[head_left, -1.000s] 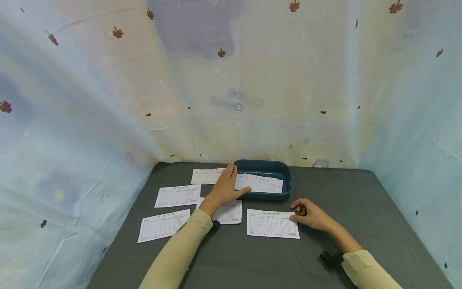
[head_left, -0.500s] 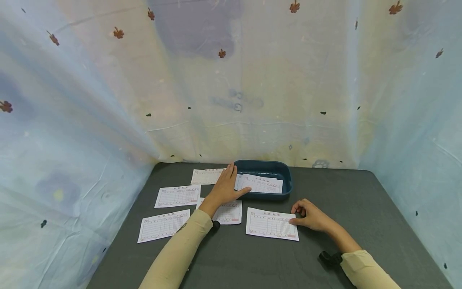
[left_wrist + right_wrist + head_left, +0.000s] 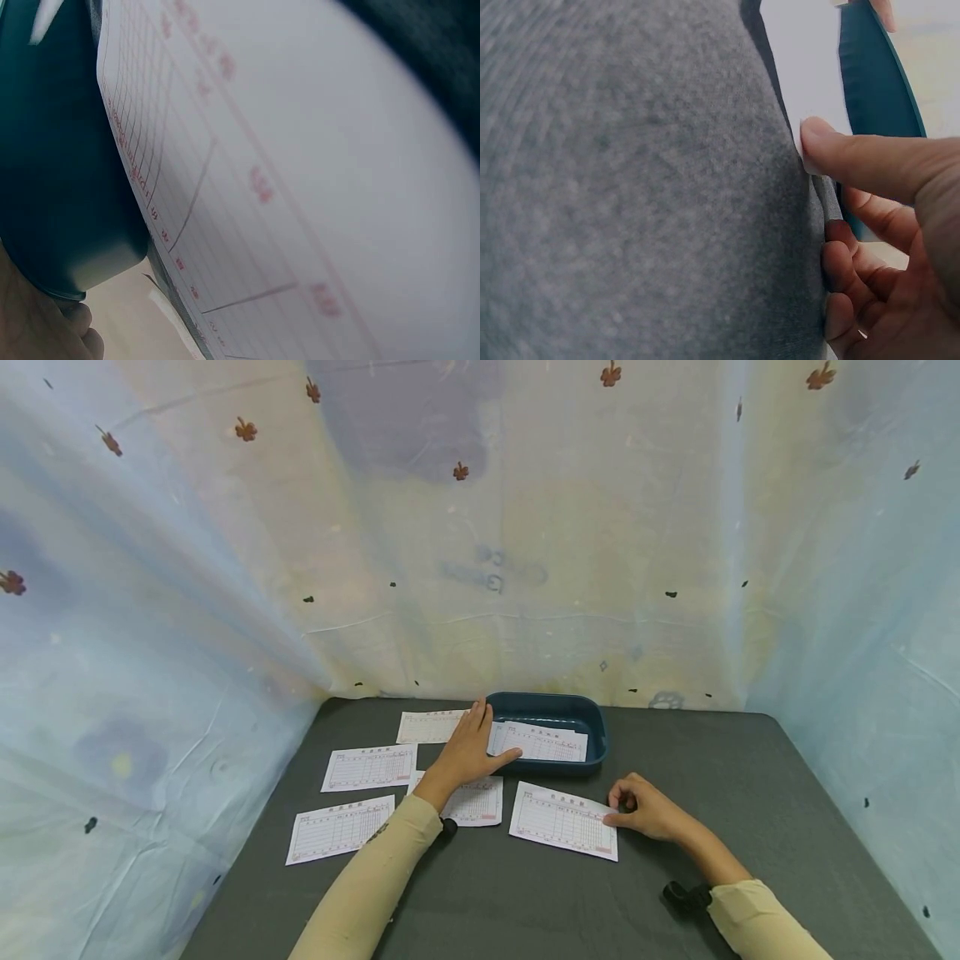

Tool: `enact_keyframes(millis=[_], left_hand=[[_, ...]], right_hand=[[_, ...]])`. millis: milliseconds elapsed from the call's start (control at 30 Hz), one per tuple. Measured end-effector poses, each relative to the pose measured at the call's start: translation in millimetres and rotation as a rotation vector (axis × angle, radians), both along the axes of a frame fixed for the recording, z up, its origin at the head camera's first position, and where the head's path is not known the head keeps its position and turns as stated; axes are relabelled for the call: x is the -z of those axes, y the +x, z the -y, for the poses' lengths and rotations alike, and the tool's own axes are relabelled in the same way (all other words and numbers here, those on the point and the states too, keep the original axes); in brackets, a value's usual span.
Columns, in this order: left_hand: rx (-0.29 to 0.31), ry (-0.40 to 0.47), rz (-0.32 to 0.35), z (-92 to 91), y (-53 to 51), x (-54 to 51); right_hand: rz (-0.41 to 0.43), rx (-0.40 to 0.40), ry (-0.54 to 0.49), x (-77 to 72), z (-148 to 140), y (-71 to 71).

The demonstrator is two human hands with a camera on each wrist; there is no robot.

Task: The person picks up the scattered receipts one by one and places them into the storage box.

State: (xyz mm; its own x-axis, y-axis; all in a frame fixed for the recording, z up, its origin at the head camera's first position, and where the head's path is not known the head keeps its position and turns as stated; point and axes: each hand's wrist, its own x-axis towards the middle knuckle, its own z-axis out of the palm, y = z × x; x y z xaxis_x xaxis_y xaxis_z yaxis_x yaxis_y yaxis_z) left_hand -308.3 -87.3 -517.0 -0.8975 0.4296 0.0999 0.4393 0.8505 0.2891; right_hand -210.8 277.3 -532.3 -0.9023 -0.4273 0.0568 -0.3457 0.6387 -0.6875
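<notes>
A printed white form (image 3: 562, 820) lies at a slant in front of the blue tray (image 3: 602, 735). My right hand (image 3: 647, 810) has its thumb on the form's right end with the other fingers curled; in the right wrist view the thumb (image 3: 877, 159) presses on the white paper (image 3: 806, 67). My left hand (image 3: 467, 752) rests at the tray's left front corner, fingers straight along the left side and thumb over the front rim. More printed forms (image 3: 543, 742) lie inside the tray. The left wrist view shows the tray wall (image 3: 67, 150) beside a close, blurred form (image 3: 247, 180).
On the grey table (image 3: 525, 902), a cream form (image 3: 429, 727) lies behind the left hand. Two white forms (image 3: 369, 767) (image 3: 337, 829) are at the left, and others (image 3: 480, 802) lie partly under the left forearm. A patterned curtain (image 3: 555, 610) stands behind the table.
The form at my right hand has turned clockwise, its left end moving away from me and its right end slightly nearer. My left hand and the tray have stayed in place.
</notes>
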Motion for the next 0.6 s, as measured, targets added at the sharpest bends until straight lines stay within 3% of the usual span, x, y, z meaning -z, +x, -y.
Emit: enact_keyframes(millis=[600], left_hand=[[0.003,0.012,0.010,0.8,-1.8,2.2]], right_hand=[[0.016,-0.049,-0.066,-5.2,-8.8,0.5]])
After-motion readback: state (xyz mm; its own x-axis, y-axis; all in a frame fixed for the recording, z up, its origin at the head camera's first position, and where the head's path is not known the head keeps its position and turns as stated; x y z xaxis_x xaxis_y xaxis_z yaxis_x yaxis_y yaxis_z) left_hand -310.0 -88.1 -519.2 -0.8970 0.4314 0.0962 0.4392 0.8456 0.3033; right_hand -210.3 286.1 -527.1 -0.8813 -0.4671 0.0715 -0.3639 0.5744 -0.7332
